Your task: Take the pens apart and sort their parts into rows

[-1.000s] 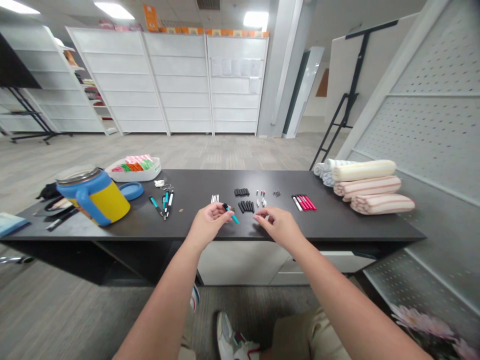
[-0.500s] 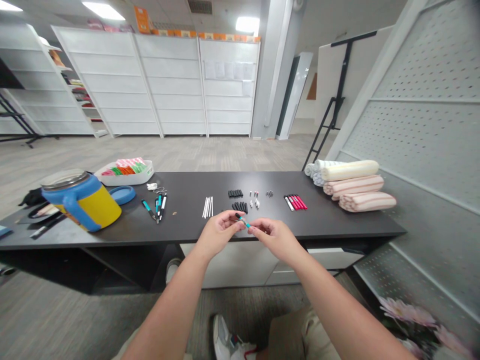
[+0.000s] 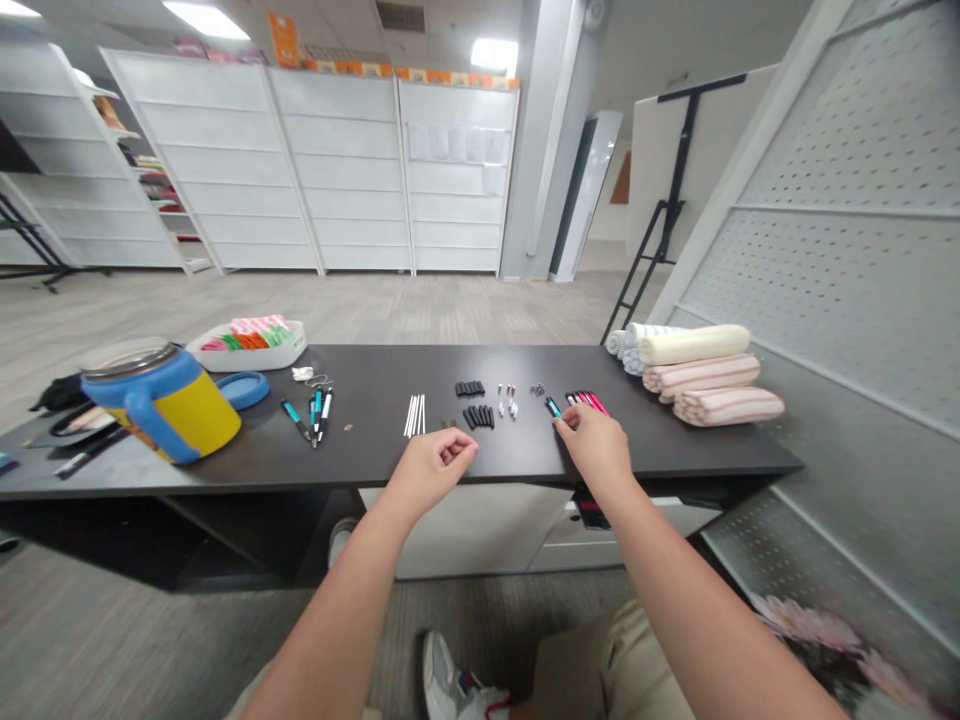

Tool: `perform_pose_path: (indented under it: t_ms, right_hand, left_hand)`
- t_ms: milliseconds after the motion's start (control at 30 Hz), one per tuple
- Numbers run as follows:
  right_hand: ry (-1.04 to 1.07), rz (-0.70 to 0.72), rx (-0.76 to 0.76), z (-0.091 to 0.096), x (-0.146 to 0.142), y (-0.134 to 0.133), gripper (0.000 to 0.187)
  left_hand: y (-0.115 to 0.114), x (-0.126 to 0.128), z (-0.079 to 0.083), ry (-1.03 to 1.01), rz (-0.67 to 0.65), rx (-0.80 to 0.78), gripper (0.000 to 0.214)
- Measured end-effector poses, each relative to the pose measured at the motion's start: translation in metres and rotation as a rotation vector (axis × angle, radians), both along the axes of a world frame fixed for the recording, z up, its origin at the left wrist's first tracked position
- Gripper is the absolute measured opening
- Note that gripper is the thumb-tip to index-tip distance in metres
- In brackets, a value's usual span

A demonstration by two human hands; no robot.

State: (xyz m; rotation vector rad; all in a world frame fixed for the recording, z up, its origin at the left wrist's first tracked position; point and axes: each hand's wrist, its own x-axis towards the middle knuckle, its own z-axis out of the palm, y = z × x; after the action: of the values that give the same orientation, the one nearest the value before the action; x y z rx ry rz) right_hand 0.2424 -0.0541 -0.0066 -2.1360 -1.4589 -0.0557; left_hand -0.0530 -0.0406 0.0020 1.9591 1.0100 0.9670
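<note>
We see our right hand (image 3: 600,445) pinching the near end of a teal tube (image 3: 553,407) between thumb and fingertips. The tube, dark at its far end, lies at the left of that hand, low over the surface (image 3: 517,450), just beside the row of red tubes (image 3: 587,402). That row sits directly beyond the right hand's knuckles, which partly hide it.

Our left hand (image 3: 431,468) rests near the front edge with its fingers curled in towards the thumb; we cannot tell whether anything is inside. Slim white sticks (image 3: 415,415) lie just beyond it, a little to its left. Ahead and to its right we have two rows of black tubes (image 3: 478,416), then, between our two hands and farther off, small white pieces (image 3: 509,409) and tiny metal bits (image 3: 538,389). Well to the left of our left hand lie several pens (image 3: 317,415), with a yellow and blue mug (image 3: 169,405) farther out.
</note>
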Motion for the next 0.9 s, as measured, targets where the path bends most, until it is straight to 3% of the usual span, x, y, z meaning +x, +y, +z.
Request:
perform_pose_path:
  t_ms: [233,433,500,700,833,900]
  right_hand:
    - [-0.049,-0.033,-0.002,-0.003,0.005,0.013,0.016]
    - [-0.119,-0.055,-0.014,-0.003,0.009,0.018,0.018]
    - [-0.122,-0.084,-0.031,-0.002,0.01,0.018,0.018]
    - [-0.054,-0.137,-0.032,-0.003,0.012,0.016,0.021]
    - [-0.035,-0.13,0.045,-0.005,0.011,0.011,0.022]
    - [-0.022,-0.118,0.065,-0.005,0.01,0.008,0.022]
  left_hand:
    - [0.0,-0.009,0.006,0.034,0.028,0.052,0.025]
    - [0.007,-0.024,0.009,0.093,0.155,0.177,0.023]
    - [0.011,-0.035,0.011,0.161,0.283,0.231,0.022]
    - [0.023,-0.095,0.02,0.418,0.884,0.27,0.026]
    - [0.028,-0.131,0.017,0.665,1.05,0.204,0.029]
    - [0.029,-0.14,0.013,0.714,1.072,0.18,0.033]
